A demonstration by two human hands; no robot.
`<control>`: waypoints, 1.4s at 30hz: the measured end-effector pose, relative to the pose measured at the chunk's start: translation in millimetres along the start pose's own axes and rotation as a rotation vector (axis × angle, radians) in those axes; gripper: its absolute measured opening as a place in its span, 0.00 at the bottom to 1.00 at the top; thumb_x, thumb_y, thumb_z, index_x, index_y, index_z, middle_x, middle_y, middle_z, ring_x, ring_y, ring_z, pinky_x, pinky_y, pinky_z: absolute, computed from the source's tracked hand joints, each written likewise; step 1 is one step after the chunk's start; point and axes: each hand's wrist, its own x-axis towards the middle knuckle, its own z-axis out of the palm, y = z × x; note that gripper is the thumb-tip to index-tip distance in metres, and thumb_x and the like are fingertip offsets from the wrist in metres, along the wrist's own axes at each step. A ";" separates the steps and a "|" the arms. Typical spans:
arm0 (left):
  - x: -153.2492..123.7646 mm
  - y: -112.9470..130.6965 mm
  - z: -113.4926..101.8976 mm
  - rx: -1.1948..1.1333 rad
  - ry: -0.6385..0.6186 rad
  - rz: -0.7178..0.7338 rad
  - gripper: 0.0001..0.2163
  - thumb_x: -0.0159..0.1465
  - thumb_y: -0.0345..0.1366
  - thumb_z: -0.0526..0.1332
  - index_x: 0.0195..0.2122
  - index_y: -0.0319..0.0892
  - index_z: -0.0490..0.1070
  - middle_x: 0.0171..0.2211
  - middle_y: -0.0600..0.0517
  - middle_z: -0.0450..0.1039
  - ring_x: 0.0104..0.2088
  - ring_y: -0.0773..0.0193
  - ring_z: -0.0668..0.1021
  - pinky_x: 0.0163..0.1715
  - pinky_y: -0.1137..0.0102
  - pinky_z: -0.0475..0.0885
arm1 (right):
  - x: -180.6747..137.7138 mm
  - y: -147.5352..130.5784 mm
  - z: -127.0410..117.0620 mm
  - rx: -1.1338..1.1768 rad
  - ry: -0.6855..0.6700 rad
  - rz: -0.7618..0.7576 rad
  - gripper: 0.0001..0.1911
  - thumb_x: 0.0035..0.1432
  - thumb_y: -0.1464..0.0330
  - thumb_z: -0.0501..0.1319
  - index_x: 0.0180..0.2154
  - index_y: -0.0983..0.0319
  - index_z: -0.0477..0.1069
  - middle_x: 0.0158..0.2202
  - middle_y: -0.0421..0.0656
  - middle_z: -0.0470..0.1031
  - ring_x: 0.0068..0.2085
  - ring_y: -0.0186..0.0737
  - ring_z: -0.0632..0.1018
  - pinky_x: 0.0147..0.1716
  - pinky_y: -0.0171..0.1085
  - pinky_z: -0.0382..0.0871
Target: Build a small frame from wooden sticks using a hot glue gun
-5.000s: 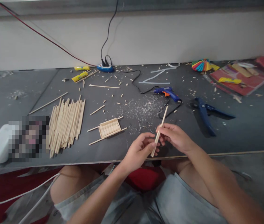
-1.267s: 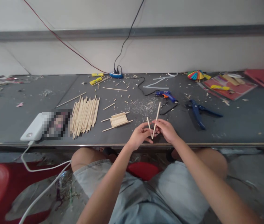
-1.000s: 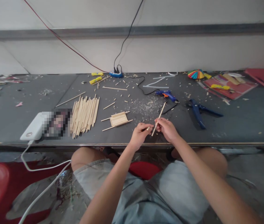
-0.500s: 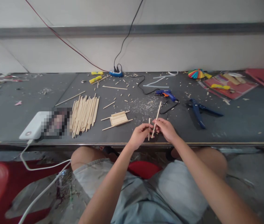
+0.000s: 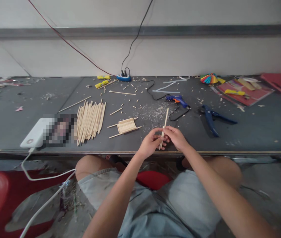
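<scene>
Close to the table's front edge, my left hand (image 5: pixel 151 142) and my right hand (image 5: pixel 175 137) meet around two thin wooden sticks. The longer wooden stick (image 5: pixel 166 116) points up and away, pinched by my right fingers. A shorter stick lies along its lower part, gripped by my left hand; the fingers hide much of it. Left of my hands lies a small frame of wooden sticks (image 5: pixel 127 126) with two long side pieces. Farther left is a pile of wooden sticks (image 5: pixel 91 122).
A blue glue gun (image 5: pixel 177 99) with a black cord lies beyond my hands. Blue-handled cutters (image 5: pixel 211 120) are to the right. A white power bank (image 5: pixel 36 133) is at left, a blue power strip (image 5: pixel 123 78) by the wall. Stick scraps litter the table (image 5: pixel 249 132).
My hands have drawn together. The two sticks, held apart before, now lie side by side, and the longer one has shifted slightly left and stands steeper.
</scene>
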 end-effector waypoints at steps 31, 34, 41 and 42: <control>-3.5 -3.3 -8.9 0.026 -0.118 0.069 0.20 0.58 0.35 0.62 0.52 0.40 0.68 0.37 0.48 0.74 0.35 0.66 0.74 0.39 0.68 0.70 | 5.4 4.7 -2.3 0.302 0.189 -0.066 0.11 0.46 0.61 0.67 0.28 0.61 0.70 0.20 0.34 0.65 0.22 0.28 0.65 0.21 0.31 0.59; -3.3 -4.1 -8.2 0.030 -0.099 0.076 0.19 0.58 0.34 0.62 0.52 0.40 0.68 0.37 0.48 0.74 0.34 0.67 0.74 0.39 0.68 0.70 | 5.6 5.4 -2.5 0.292 0.183 -0.067 0.11 0.47 0.61 0.67 0.28 0.61 0.70 0.20 0.34 0.65 0.22 0.28 0.65 0.22 0.31 0.59; -2.5 -4.8 -7.4 0.031 -0.064 0.074 0.19 0.58 0.34 0.62 0.50 0.39 0.68 0.35 0.49 0.74 0.33 0.67 0.75 0.37 0.69 0.71 | 5.2 5.3 -2.6 0.268 0.172 -0.074 0.11 0.47 0.61 0.66 0.29 0.61 0.70 0.21 0.35 0.65 0.22 0.28 0.65 0.22 0.31 0.59; -2.3 -5.2 -7.4 0.028 -0.060 0.072 0.19 0.57 0.34 0.62 0.50 0.39 0.68 0.34 0.49 0.74 0.32 0.67 0.75 0.36 0.69 0.71 | 5.0 5.2 -2.7 0.263 0.169 -0.075 0.11 0.48 0.61 0.66 0.28 0.61 0.70 0.21 0.35 0.65 0.22 0.28 0.65 0.22 0.31 0.59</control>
